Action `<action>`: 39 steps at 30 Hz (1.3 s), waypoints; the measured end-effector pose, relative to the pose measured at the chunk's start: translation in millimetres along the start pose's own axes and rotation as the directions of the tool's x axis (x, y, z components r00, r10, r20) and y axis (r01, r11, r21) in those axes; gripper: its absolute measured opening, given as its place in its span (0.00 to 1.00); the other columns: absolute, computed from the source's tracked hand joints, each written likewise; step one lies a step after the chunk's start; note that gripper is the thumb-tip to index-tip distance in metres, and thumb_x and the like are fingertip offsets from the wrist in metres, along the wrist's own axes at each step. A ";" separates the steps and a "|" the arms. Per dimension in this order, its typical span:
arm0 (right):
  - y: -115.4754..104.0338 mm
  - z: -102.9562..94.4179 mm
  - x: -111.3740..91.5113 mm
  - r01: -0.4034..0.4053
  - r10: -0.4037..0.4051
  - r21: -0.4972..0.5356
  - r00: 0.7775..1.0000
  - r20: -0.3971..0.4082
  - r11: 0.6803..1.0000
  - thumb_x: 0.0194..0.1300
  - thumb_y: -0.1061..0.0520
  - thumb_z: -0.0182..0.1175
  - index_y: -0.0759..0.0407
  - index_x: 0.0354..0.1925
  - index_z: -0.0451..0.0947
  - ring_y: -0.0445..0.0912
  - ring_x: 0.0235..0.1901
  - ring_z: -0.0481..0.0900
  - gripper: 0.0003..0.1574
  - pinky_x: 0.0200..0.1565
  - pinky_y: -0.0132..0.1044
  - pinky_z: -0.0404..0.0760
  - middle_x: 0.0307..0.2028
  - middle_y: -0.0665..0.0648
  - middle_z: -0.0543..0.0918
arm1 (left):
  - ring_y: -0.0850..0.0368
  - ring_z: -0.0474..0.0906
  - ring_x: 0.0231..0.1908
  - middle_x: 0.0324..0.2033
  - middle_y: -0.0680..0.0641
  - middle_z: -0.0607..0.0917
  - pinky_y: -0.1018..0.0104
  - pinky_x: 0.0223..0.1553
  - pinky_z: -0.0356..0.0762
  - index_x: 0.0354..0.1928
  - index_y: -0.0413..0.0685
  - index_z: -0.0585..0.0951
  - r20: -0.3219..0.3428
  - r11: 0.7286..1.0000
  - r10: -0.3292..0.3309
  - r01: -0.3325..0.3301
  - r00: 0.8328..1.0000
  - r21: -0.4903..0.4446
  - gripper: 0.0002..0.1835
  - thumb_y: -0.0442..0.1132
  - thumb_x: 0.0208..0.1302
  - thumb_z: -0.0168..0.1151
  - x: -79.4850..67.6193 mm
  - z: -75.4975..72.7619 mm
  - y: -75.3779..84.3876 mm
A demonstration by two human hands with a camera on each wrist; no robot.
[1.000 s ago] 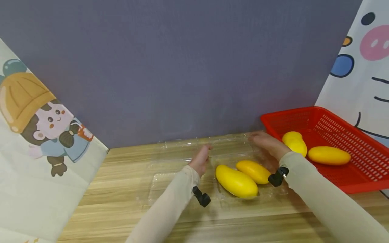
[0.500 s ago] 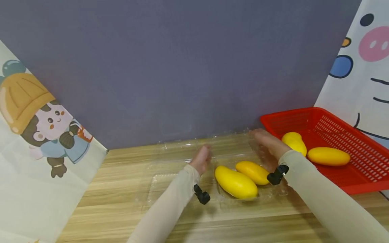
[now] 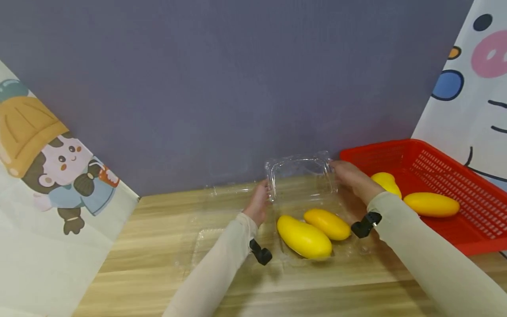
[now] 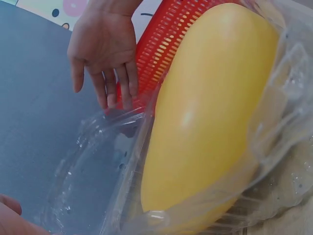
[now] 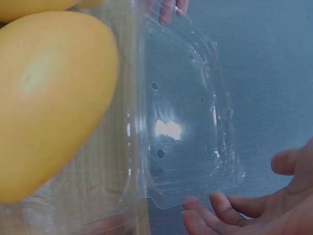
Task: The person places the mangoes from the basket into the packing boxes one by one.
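Note:
Two yellow mangoes, the nearer one (image 3: 304, 237) and another (image 3: 327, 224), lie in the base of a clear plastic clamshell box (image 5: 100, 169). Its hinged lid (image 3: 303, 185) is partly raised at the back. At the lid's left edge is my left hand (image 3: 258, 203), fingers extended; only part of it enters the left wrist view. The right hand (image 3: 351, 178) is at the lid's right edge, its fingertips near or touching a corner, with fingers extended and thumb apart. Neither hand curls round the plastic.
A second clear plastic box (image 3: 211, 240) lies on the wooden table (image 3: 138, 246) to the left. The red basket (image 3: 455, 160) on the right holds another mango (image 3: 431, 204) and a yellow fruit (image 3: 386, 182). A grey wall (image 3: 237, 88) rises behind.
The lid has tilted up from lying flat at the back. Both hands have risen slightly along with it, staying at its sides. The mangoes stay in the base.

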State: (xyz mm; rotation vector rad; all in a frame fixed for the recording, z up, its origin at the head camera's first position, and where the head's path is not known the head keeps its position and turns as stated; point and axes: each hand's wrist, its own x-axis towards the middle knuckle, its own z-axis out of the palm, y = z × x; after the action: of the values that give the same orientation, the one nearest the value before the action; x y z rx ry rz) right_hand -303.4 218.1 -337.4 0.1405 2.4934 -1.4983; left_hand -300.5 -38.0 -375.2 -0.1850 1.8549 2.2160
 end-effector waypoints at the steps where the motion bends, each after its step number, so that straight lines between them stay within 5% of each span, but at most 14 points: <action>1: 0.0 -1.1 -1.3 -0.020 0.020 0.029 1.000 0.006 0.999 0.79 0.43 0.25 0.72 0.75 0.48 0.66 0.71 0.59 0.42 0.75 0.56 0.59 0.73 0.75 0.57 | 0.58 0.63 0.38 0.35 0.52 0.66 0.66 0.44 0.65 0.40 0.48 0.68 0.003 1.000 0.009 -0.009 1.000 -0.001 0.12 0.46 0.77 0.37 -0.5 -0.2 -0.4; 6: 1.0 -5.6 -2.9 -0.079 0.078 0.141 0.997 0.013 0.987 0.79 0.40 0.23 0.71 0.77 0.38 0.68 0.74 0.52 0.45 0.77 0.56 0.56 0.76 0.75 0.48 | 0.50 0.65 0.51 0.45 0.45 0.69 0.58 0.55 0.66 0.36 0.50 0.67 -0.004 1.000 0.030 -0.030 1.000 0.005 0.12 0.45 0.76 0.38 -1.5 -0.4 -2.7; 11: -2.0 -9.0 -5.2 -0.056 0.053 0.108 0.998 0.022 0.993 0.79 0.39 0.21 0.67 0.78 0.37 0.69 0.74 0.52 0.44 0.76 0.61 0.52 0.77 0.73 0.45 | 0.40 0.59 0.69 0.66 0.34 0.65 0.47 0.72 0.57 0.64 0.36 0.66 0.006 0.999 0.034 -0.034 0.999 0.000 0.23 0.43 0.76 0.36 -1.7 -2.5 -1.8; 15: -1.7 -14.2 -8.4 -0.026 0.023 0.091 0.999 0.030 0.995 0.78 0.36 0.21 0.65 0.78 0.37 0.67 0.74 0.53 0.46 0.76 0.61 0.54 0.78 0.70 0.47 | 0.39 0.56 0.73 0.69 0.33 0.64 0.41 0.75 0.50 0.74 0.42 0.58 0.044 0.997 0.068 -0.069 0.997 0.015 0.28 0.45 0.78 0.35 -4.4 -5.8 1.4; 18: 1.9 -20.6 -8.5 0.013 -0.013 0.111 1.000 0.004 0.994 0.78 0.33 0.26 0.65 0.78 0.44 0.64 0.72 0.61 0.48 0.72 0.54 0.66 0.76 0.70 0.56 | 0.38 0.58 0.72 0.69 0.34 0.66 0.38 0.73 0.51 0.74 0.45 0.59 0.070 0.993 0.109 -0.111 0.992 0.033 0.28 0.48 0.78 0.36 -5.3 -7.1 5.5; 23: 0.4 -26.6 -13.8 0.048 -0.044 0.152 0.999 -0.027 0.987 0.76 0.30 0.24 0.65 0.76 0.49 0.62 0.70 0.65 0.50 0.68 0.46 0.72 0.73 0.69 0.61 | 0.39 0.63 0.70 0.69 0.37 0.68 0.46 0.68 0.60 0.72 0.45 0.62 0.090 0.988 0.149 -0.153 0.985 0.037 0.26 0.48 0.79 0.35 -6.6 -6.6 12.6; 26: -4.5 -26.1 -18.5 0.053 -0.052 0.169 0.999 -0.013 0.984 0.76 0.31 0.19 0.66 0.77 0.46 0.63 0.72 0.61 0.50 0.74 0.51 0.64 0.75 0.71 0.57 | 0.40 0.65 0.69 0.68 0.36 0.69 0.51 0.63 0.61 0.71 0.46 0.64 0.086 0.984 0.171 -0.174 0.982 0.030 0.26 0.48 0.79 0.35 -7.3 -7.0 13.4; 30: -7.4 -25.8 -23.0 0.067 -0.066 0.182 0.998 -0.010 0.981 0.77 0.34 0.17 0.68 0.76 0.46 0.65 0.73 0.59 0.49 0.76 0.56 0.58 0.74 0.73 0.56 | 0.40 0.65 0.68 0.67 0.36 0.70 0.45 0.67 0.58 0.70 0.46 0.65 0.089 0.979 0.201 -0.203 0.975 0.006 0.25 0.48 0.79 0.35 -6.4 -10.4 9.7; 39: -5.9 -23.9 -53.1 0.111 -0.112 0.061 0.994 -0.003 0.992 0.78 0.35 0.20 0.72 0.74 0.51 0.69 0.73 0.55 0.49 0.74 0.61 0.57 0.73 0.75 0.56 | 0.40 0.59 0.73 0.70 0.39 0.70 0.38 0.74 0.51 0.68 0.42 0.71 0.096 0.964 0.251 -0.258 0.963 0.066 0.28 0.50 0.81 0.30 -28.4 -26.4 4.8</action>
State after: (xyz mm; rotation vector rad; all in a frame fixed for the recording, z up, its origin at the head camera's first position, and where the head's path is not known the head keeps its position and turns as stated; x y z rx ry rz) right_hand -256.6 238.3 -308.5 0.0108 2.4936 -1.6180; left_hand -276.0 -67.7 -368.3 0.1721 2.0108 2.2660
